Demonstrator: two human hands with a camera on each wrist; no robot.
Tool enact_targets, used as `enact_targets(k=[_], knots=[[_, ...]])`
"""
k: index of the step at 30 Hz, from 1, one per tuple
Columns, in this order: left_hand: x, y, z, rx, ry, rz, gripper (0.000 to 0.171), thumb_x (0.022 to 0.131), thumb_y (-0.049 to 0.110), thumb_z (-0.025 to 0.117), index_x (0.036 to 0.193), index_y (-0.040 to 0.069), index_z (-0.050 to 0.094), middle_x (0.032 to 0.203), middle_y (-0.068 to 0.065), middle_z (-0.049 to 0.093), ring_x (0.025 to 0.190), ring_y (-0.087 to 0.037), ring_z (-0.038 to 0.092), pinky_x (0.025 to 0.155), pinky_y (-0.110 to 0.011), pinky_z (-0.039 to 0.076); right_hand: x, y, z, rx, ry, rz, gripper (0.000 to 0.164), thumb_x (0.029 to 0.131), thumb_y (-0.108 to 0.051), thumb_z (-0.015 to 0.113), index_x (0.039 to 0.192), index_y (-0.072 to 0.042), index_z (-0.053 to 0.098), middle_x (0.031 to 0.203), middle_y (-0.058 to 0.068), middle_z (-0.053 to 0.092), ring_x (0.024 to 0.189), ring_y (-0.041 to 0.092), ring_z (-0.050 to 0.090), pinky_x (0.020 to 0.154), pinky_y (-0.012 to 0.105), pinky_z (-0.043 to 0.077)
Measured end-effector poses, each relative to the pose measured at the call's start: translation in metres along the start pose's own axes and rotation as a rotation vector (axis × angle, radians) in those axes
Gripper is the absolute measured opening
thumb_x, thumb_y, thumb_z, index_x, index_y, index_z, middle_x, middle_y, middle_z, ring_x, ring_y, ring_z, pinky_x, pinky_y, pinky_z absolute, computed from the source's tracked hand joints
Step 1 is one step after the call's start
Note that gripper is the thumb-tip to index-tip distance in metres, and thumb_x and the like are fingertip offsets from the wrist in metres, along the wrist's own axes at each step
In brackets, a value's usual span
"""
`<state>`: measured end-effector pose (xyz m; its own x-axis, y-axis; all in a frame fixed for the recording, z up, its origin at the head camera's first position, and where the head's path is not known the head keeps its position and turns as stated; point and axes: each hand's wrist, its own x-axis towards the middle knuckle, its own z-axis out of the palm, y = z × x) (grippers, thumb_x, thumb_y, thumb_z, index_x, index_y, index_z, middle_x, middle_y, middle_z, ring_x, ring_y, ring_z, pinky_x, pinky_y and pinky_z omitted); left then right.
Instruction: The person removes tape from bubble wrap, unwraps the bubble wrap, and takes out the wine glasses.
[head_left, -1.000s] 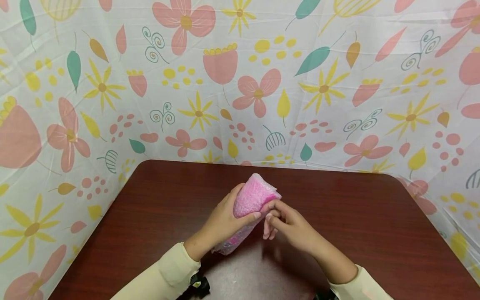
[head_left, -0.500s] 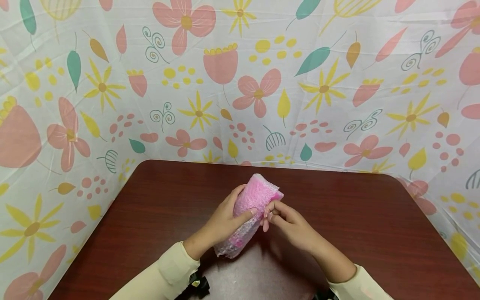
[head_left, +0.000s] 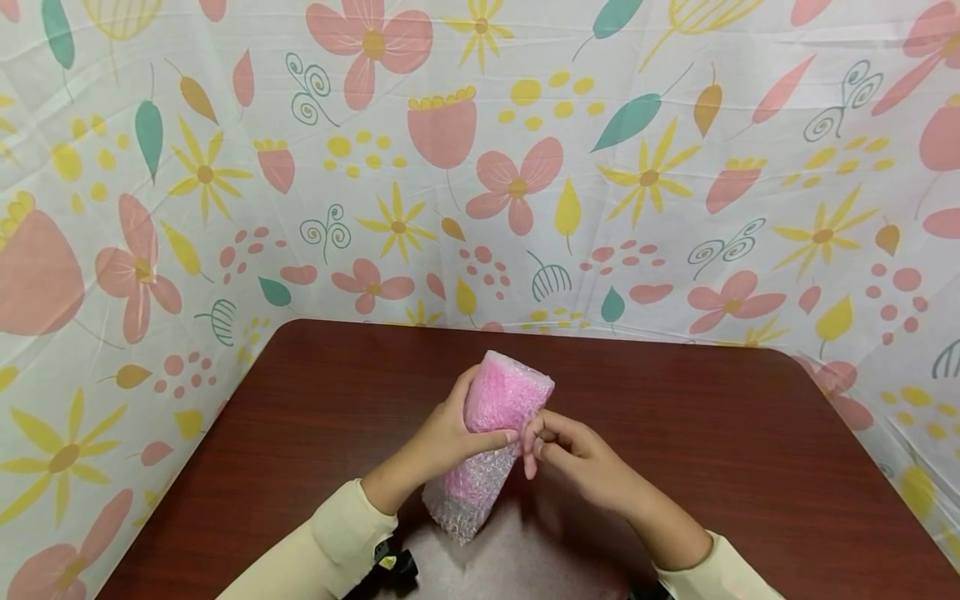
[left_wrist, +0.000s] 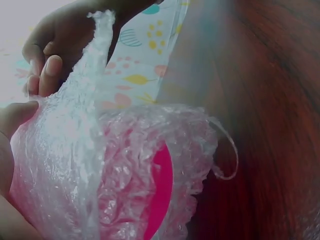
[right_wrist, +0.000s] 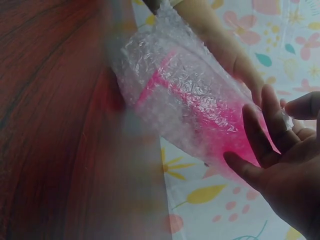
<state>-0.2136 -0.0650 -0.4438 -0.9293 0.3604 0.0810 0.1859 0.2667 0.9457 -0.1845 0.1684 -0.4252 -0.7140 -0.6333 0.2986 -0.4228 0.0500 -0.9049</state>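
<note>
While floral cloth (head_left: 202,250) fills the left and top of the head view, printed with pink, yellow and teal flowers and leaves and lightly creased, a cream sleeve (head_left: 330,537) enters at lower left, cut off by the bottom edge. Beside its cuff sits a black object (head_left: 397,568), partly hidden and too dark to identify. Further right, the left hand (head_left: 435,433) grips a bubble-wrapped package (head_left: 502,404), its thumb across the front and its other fingers largely hidden behind. That package is tilted just below the frame's centre, above the table (head_left: 712,425). Cloudy, glaring wrap blurs the pink contents; a magenta patch (left_wrist: 162,187) low in the left wrist view and branching magenta streaks (right_wrist: 156,77) in the right wrist view's upper middle are clearest, though whether they are lettering cannot be told. At the package's right edge, the right hand (head_left: 581,458) has bent fingers close to the wrap; whether they pinch it is unclear. Its sleeve (head_left: 708,575) is cropped at lower right. Dark reddish-brown wood grain spans the table, paler and shiny at bottom centre.
</note>
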Motion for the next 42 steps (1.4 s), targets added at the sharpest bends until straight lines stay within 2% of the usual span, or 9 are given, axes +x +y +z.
enact_targets(k=[9,15,23,31,37,42], knots=[[-0.0013,0.0024,0.0014,-0.001,0.045,-0.028,0.099,0.078,0.035,0.086,0.156,0.029,0.026,0.138,-0.013,0.058,0.110,-0.026,0.065,0.087,-0.042,0.056,0.0000,-0.0016,0.0006,0.021,-0.019,-0.037,0.018,0.102,0.006,0.042,0.103,-0.002,0.058,0.079,0.013,0.064,0.090,0.018,0.066,0.088,0.029,0.054],[-0.0012,0.0038,0.0025,0.037,0.111,-0.009,0.098,0.076,0.035,0.087,0.154,0.026,0.027,0.133,-0.013,0.061,0.106,-0.024,0.065,0.085,-0.040,0.056,-0.0002,-0.0022,0.0013,0.002,0.004,-0.042,0.017,0.102,0.005,0.044,0.104,-0.003,0.058,0.080,0.010,0.065,0.084,0.022,0.066,0.084,0.029,0.055],[-0.0030,0.0069,0.0035,0.085,0.170,-0.009,0.100,0.074,0.039,0.089,0.153,0.027,0.028,0.131,-0.012,0.061,0.102,-0.022,0.065,0.083,-0.038,0.056,-0.0014,-0.0004,0.0006,0.010,0.003,-0.034,0.014,0.102,0.005,0.044,0.104,-0.001,0.056,0.075,0.013,0.061,0.084,0.019,0.066,0.080,0.030,0.056],[-0.0042,0.0079,0.0051,0.181,0.232,0.015,0.100,0.073,0.042,0.088,0.152,0.026,0.029,0.128,-0.010,0.063,0.101,-0.020,0.064,0.085,-0.038,0.055,-0.0019,0.0008,0.0022,0.014,0.006,-0.038,0.016,0.102,0.005,0.044,0.104,-0.004,0.056,0.073,0.012,0.059,0.078,0.031,0.064,0.075,0.031,0.057],[-0.0049,0.0080,0.0064,0.207,0.251,0.021,0.098,0.073,0.038,0.088,0.151,0.025,0.031,0.128,-0.010,0.063,0.103,-0.021,0.064,0.087,-0.039,0.054,-0.0019,-0.0008,0.0028,0.019,0.000,-0.054,0.014,0.102,0.006,0.043,0.104,0.000,0.056,0.074,0.010,0.060,0.075,0.024,0.065,0.073,0.030,0.056],[-0.0042,0.0080,0.0055,0.233,0.271,0.035,0.098,0.073,0.036,0.087,0.152,0.023,0.031,0.131,-0.010,0.061,0.105,-0.022,0.064,0.088,-0.041,0.054,-0.0025,-0.0048,0.0039,-0.012,-0.003,-0.063,0.016,0.103,0.005,0.045,0.106,-0.006,0.057,0.077,0.015,0.064,0.076,0.018,0.065,0.074,0.029,0.056]])
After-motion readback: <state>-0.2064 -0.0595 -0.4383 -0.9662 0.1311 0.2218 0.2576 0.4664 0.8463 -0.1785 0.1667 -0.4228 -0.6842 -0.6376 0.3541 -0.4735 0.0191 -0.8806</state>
